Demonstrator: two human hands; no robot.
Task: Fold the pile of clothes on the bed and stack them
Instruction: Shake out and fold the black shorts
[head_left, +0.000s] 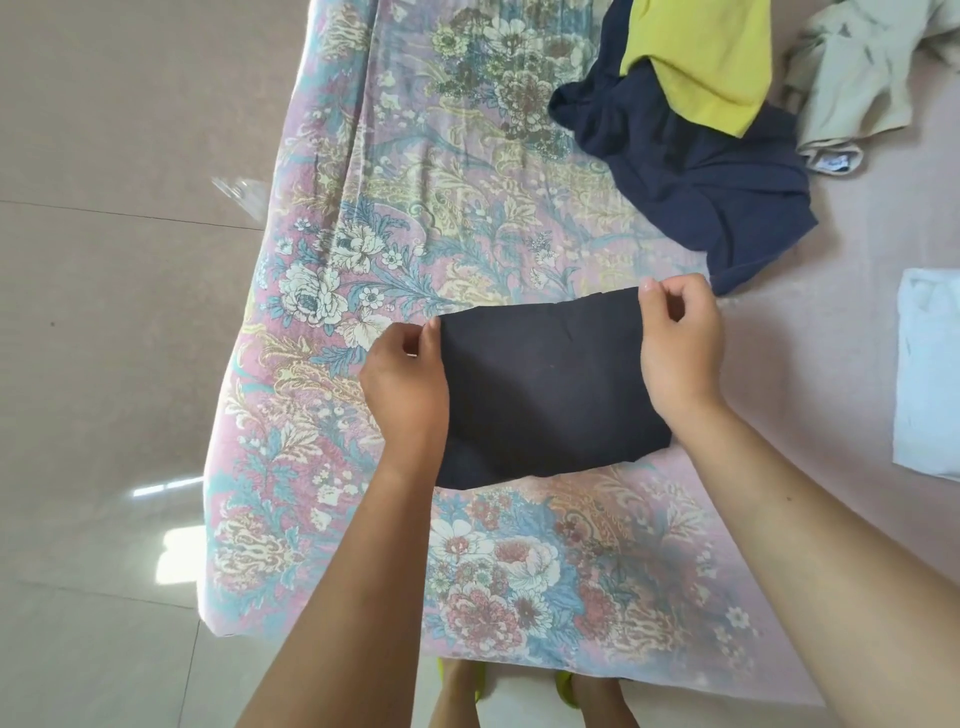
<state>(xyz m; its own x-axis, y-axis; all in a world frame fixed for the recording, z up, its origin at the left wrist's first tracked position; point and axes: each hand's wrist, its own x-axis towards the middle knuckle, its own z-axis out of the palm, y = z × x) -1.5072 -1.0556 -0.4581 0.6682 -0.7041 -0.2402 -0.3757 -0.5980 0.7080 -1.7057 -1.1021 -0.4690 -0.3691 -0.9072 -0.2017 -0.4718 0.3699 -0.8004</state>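
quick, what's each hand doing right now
Left hand: pinching the left top corner of the dark folded garment.
Right hand: pinching its right top corner.

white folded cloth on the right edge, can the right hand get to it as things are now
Probably not yet: the right hand pinches a corner of the black garment, so it is occupied. The way itself looks free, only bare bedcover lies between it and the white folded cloth.

a home bedroom: floral-sheeted bed (363, 218), loose clothes (691, 171), tiled floor (104, 364)
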